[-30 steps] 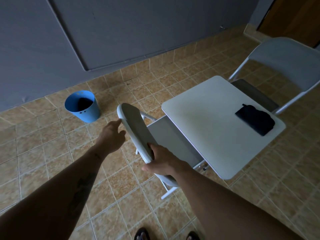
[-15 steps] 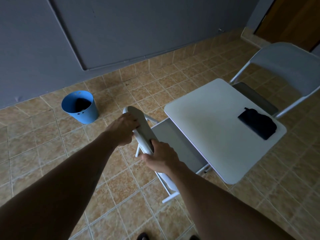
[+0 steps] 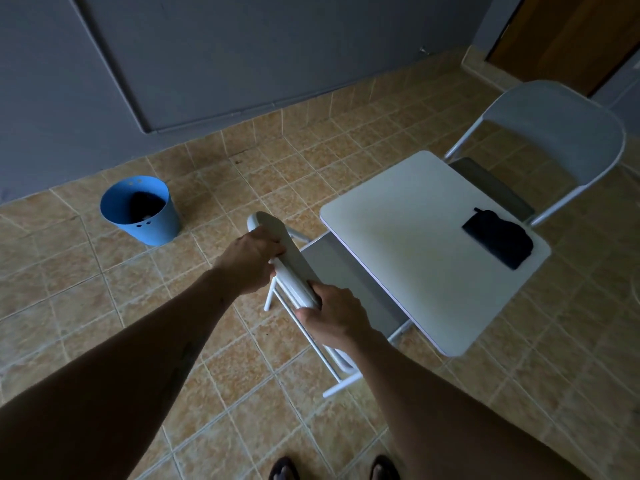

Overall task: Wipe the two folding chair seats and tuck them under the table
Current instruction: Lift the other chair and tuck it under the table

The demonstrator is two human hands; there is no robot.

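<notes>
Now your left hand (image 3: 250, 260) and right hand (image 3: 334, 318) are both clamped on the backrest top of the near folding chair (image 3: 294, 268), its seat partly under the white table (image 3: 408, 244). Second folding chair (image 3: 554, 133) stands at the far side, seat tucked partway. Dark cloth (image 3: 497, 242) lies on the tabletop. Blue bucket (image 3: 145, 220) on the tiled floor holds something dark; cannot tell what.

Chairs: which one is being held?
The near chair: both the left hand and right hand have a grip on its backrest. The far chair stands untouched.
</notes>
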